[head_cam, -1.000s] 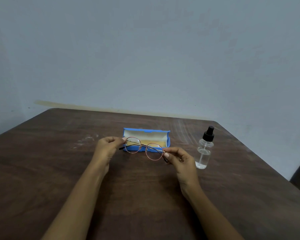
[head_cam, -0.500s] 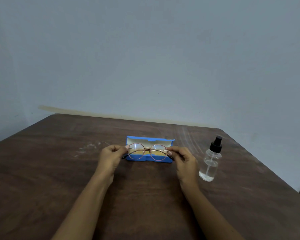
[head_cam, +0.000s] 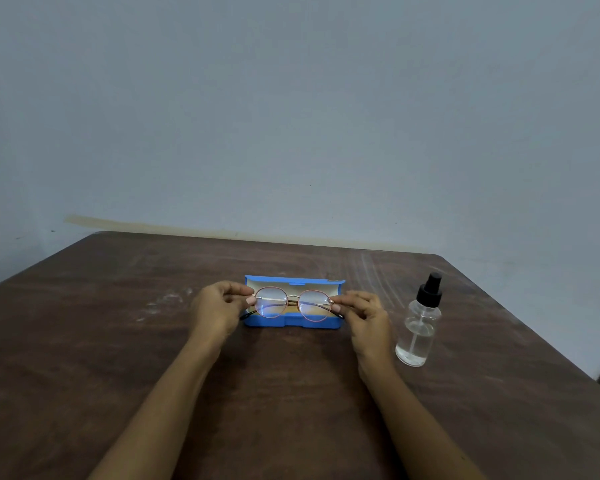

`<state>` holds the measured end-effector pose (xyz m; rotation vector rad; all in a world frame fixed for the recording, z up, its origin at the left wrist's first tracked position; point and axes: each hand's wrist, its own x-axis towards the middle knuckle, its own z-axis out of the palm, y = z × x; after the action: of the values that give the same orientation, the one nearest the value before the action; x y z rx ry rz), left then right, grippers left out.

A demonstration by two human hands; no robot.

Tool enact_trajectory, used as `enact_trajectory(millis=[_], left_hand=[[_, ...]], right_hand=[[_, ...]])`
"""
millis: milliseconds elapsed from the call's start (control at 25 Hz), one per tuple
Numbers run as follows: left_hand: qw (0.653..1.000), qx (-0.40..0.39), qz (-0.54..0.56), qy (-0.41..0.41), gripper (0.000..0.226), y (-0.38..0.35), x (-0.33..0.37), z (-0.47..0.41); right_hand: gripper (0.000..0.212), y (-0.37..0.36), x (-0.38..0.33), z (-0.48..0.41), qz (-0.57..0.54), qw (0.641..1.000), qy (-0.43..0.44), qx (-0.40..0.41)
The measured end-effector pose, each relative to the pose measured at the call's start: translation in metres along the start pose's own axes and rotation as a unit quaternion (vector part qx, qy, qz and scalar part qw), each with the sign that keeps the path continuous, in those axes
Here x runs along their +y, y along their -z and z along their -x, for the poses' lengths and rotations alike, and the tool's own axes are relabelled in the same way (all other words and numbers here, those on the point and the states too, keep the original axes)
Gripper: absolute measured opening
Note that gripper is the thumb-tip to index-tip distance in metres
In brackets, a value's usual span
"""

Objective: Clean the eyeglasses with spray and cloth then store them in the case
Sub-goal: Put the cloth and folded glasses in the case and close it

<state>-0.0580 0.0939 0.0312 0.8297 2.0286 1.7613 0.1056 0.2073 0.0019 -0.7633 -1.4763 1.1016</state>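
Left hand (head_cam: 219, 306) and right hand (head_cam: 364, 315) pinch the glasses (head_cam: 293, 304) over the open case (head_cam: 293, 322), so storing looks underway, lid not yet closed.

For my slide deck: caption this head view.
Both hands hold round eyeglasses over open blue case, spray bottle alongside.

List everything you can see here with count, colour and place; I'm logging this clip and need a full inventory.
Glasses: one pair, reddish round rims with gold bridge, held in front of the open case.
Case: one, blue with pale lining, open, middle of the table.
Spray bottle: one, clear with black top, standing upright right of the case, some clear liquid inside.
Table: one, dark brown wood, against the wall.
Wall: grey-blue, behind the table.
Cloth: none clearly visible.
Left hand: fingers pinch the glasses' left end.
Right hand: fingers pinch the right end.
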Motion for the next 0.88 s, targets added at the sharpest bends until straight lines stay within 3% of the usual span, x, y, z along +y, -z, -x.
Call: enact_trajectory(millis=[160,400,880], left_hand=[[0.998,0.008,-0.065,0.002,0.008,-0.002,-0.002,-0.005],[0.994,0.035,-0.101,0.004,0.003,-0.01,0.003,-0.015],[0.988,0.068,-0.141,0.008,0.014,-0.02,0.002,-0.02]], right_hand=[[0.026,0.0,0.001,-0.006,-0.015,0.999,-0.014,-0.025],[0.021,-0.001,0.009,-0.018,0.002,0.999,-0.034,-0.027],[0.02,-0.001,0.014,-0.037,0.038,0.997,-0.029,-0.06]])
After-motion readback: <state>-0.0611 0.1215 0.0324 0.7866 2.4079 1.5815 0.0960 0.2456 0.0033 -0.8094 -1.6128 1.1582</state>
